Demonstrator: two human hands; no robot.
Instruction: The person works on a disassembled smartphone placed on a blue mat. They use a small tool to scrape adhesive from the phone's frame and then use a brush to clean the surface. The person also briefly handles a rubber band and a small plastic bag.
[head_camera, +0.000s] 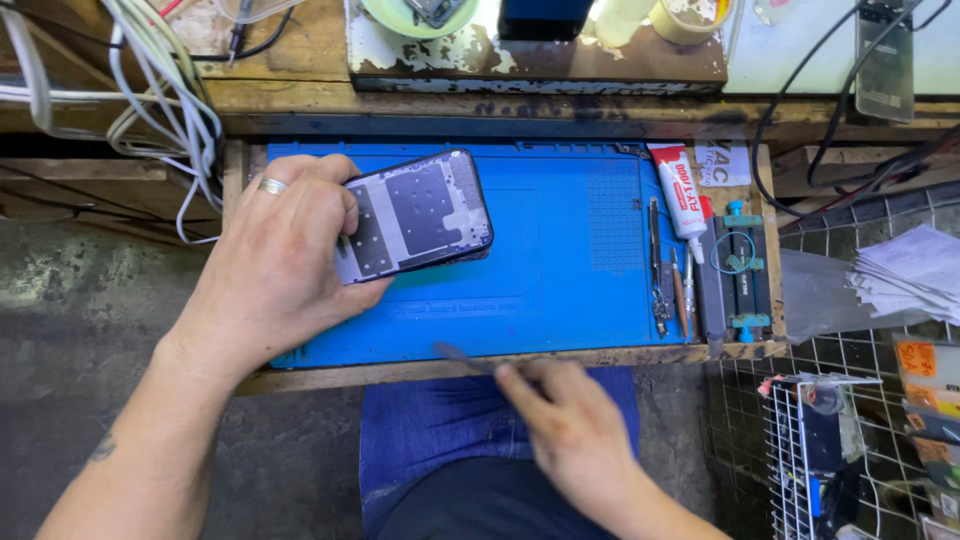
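Fingers (330, 205) gripping glossy rectangular phone frame (415, 213), rubbery blue mat (560, 260)

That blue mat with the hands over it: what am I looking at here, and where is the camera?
There is no machine here: these are one person's two bare hands, filmed by a camera worn on the head, looking down. The blue mat lies on a worn wooden bench. The left hand, with a ring, holds an opened phone tilted up off the mat, its inner side showing. The right hand, blurred, holds a thin tool near the bench's front edge. At the mat's right edge lie a white glue tube, some slim hand tools and a small blue clamp. Cables hang at the upper left.
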